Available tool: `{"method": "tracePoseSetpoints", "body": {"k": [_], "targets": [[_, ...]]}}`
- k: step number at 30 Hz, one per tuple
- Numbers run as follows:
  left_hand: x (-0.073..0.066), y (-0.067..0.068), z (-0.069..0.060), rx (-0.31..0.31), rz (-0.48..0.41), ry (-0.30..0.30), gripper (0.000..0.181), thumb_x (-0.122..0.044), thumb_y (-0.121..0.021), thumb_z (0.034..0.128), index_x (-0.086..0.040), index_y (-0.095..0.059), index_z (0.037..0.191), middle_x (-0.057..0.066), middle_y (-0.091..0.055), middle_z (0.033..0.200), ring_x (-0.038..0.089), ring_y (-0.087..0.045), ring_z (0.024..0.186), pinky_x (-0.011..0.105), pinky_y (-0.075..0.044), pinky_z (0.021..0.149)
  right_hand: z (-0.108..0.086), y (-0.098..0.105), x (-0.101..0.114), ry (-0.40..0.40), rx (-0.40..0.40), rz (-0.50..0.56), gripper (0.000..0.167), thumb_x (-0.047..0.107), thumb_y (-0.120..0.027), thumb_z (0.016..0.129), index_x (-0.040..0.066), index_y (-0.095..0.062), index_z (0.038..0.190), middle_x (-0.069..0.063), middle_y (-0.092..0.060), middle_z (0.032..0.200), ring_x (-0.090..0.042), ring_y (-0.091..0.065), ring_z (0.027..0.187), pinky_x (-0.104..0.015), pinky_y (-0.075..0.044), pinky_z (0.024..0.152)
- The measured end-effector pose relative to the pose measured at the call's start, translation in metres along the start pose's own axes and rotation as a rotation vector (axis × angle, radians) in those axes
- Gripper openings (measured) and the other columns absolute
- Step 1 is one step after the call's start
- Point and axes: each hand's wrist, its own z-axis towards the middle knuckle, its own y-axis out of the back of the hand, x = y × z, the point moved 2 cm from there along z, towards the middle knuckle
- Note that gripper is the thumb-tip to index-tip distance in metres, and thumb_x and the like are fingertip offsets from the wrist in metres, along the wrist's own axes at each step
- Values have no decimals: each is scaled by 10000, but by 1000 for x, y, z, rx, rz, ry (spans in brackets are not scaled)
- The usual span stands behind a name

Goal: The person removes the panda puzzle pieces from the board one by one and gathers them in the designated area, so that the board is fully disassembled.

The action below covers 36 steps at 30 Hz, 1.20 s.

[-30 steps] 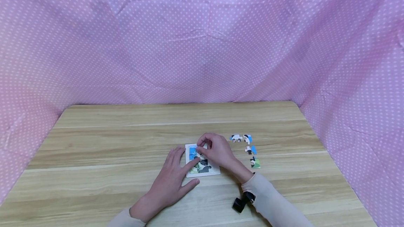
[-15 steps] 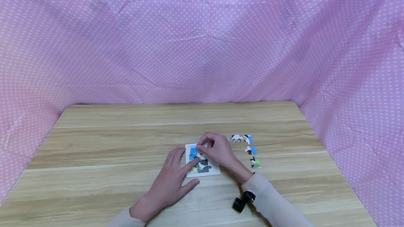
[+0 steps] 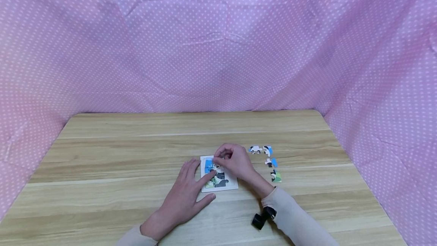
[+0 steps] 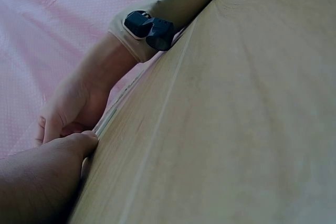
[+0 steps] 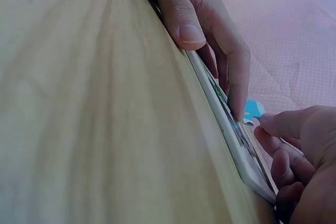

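A white-framed panda jigsaw puzzle (image 3: 232, 183) lies on the table, partly filled with pieces. My left hand (image 3: 184, 194) is spread beside it, the index fingertip touching the pieces inside the frame. Over the upper part of the frame, my right hand (image 3: 235, 162) pinches a puzzle piece between thumb and index finger. In the right wrist view that puzzle piece (image 5: 253, 109) shows light blue and stands tilted up from the frame. My right fingers hide much of it in the head view, along with the frame's upper right part.
Several loose puzzle pieces lie to the right of the frame: a panda-face piece (image 3: 255, 150), a blue-edged piece (image 3: 268, 150), a white and blue piece (image 3: 274, 162) and a green piece (image 3: 276, 176). A pink dotted cloth (image 3: 218, 48) hangs behind the wooden table (image 3: 119, 143).
My right hand shifts very slightly at the upper part of the frame, still pinching the puzzle piece. My left hand and the loose pieces stay where they were.
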Motion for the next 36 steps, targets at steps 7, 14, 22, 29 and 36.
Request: {"method": "tracePoseSetpoints", "body": {"k": [7,14,22,29,36], "targets": [[0,0,0,-11,17,-5,611,-577,-695,1044,-268,-646,1569,252,-425,1652,453,-353,1585,644,-237,1335,0,1,2,-26,2,48,86,127,-898,941,153,-834,991,62,-802,888,-115,-651,779,-222,-502,711],[-1,-1,-1,-50,35,-27,609,-561,-710,1034,-246,-652,1552,261,-444,1627,459,-383,1559,631,-251,1328,-1,5,3,-45,-13,89,59,116,-880,953,132,-845,997,50,-798,925,-128,-671,817,-239,-536,752],[-1,1,-1,-16,8,5,620,-585,-694,1041,-265,-642,1570,259,-422,1656,452,-359,1578,640,-240,1336,-1,19,4,-86,-73,117,92,51,-862,954,141,-863,974,27,-768,879,-160,-605,769,-210,-474,662],[-2,0,-2,-2,-1,20,624,-583,-693,1042,-267,-636,1577,262,-406,1671,453,-339,1591,629,-227,1343,-2,35,1,-123,-104,83,31,94,-857,976,90,-856,1007,6,-758,890,-153,-596,788,-220,-473,661],[-3,-1,-3,-32,10,9,614,-566,-713,1033,-270,-647,1567,274,-415,1666,462,-353,1582,626,-241,1337,-5,52,-6,-157,-109,93,45,106,-831,1003,77,-855,1028,-14,-751,883,-143,-562,751,-208,-430,585]]}}
